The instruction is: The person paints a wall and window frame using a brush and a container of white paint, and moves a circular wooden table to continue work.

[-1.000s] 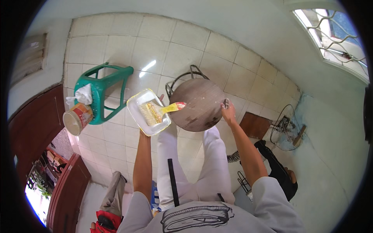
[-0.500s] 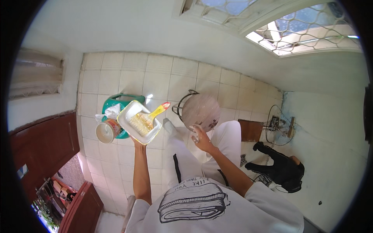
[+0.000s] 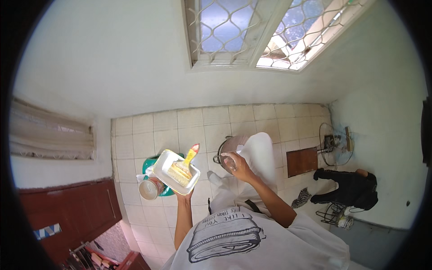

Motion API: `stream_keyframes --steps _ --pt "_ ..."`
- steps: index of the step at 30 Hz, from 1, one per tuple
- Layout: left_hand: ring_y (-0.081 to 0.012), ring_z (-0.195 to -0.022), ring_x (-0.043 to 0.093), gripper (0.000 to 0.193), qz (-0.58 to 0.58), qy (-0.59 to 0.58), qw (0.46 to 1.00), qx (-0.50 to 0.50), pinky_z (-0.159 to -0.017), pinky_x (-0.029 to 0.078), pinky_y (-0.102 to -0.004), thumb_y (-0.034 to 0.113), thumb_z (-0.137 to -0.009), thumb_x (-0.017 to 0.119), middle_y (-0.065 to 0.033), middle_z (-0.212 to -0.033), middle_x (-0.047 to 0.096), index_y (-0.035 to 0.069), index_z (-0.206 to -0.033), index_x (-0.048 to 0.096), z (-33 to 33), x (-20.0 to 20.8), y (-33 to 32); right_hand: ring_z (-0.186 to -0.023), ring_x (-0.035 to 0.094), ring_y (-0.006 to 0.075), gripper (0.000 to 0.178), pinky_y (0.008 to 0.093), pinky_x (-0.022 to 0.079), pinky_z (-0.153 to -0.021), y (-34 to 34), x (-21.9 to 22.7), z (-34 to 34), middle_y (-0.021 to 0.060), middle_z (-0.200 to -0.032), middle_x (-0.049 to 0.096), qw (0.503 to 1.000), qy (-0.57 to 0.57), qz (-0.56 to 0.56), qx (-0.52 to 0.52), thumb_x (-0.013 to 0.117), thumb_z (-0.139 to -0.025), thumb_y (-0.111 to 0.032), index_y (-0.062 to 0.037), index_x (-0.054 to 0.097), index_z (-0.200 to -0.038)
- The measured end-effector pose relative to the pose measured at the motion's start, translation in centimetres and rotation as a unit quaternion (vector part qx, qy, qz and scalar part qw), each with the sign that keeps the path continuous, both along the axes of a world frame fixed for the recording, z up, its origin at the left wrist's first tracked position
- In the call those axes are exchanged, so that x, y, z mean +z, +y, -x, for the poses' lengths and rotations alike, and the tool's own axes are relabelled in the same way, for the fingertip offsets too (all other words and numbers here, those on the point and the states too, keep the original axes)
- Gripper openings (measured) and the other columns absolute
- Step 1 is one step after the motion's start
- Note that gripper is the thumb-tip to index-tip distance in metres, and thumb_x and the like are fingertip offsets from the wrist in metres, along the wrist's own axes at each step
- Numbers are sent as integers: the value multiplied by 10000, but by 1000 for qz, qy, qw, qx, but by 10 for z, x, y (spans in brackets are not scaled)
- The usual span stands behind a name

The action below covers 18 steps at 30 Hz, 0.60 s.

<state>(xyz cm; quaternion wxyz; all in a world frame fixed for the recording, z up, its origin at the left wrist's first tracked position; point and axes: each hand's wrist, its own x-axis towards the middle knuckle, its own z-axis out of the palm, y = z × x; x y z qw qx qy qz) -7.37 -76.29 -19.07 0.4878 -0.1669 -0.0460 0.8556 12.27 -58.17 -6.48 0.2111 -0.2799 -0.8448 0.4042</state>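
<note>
My left hand (image 3: 183, 196) grips a white rectangular paint tray (image 3: 163, 159) from below. A paintbrush (image 3: 191, 154) with a yellow handle and red tip lies across the tray, its bristles in pale paint. My right hand (image 3: 243, 168) hangs near the round stool, fingers loosely bent and apart, with nothing visible in it. The round-topped stool (image 3: 233, 143) has dark metal legs and is partly hidden by my raised right knee. Behind the tray, a green plastic stool (image 3: 147, 166) carries a paint-smeared tub (image 3: 150, 189) and a white cloth (image 3: 141, 178).
A grilled window (image 3: 227, 31) is in the wall ahead. To the right are a brown floor panel (image 3: 301, 162), loose cables (image 3: 328, 141), a black garment (image 3: 346, 186) and a wire rack (image 3: 330, 213). A red-brown door (image 3: 76, 209) stands at the left.
The view has tilted up, showing more window. My right knee has risen in front of the round stool. My right hand's fingers have curled more, while the tray stays in my left hand.
</note>
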Motion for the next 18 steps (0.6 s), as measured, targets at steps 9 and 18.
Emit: stream_keyframes --steps 9,18 --pt "-344 -1227 580 561 -17 30 995 -98 -1041 462 -575 529 -966 491 -111 -1377 578 155 -1382 533 -19 64 33 -939 649 346 222 416 519 -817 -5 33 -24 181 -1037 622 1000 -17 -14 -19 587 -945 -69 -16 582 -1161" --pt "-355 -1217 590 548 -35 24 991 -126 -1029 471 -584 502 -973 488 -120 -1366 588 140 -1380 542 -23 95 52 -952 641 374 245 423 512 -835 19 41 -15 197 -1061 640 998 -6 -61 -16 585 -924 -48 -24 583 -1167"
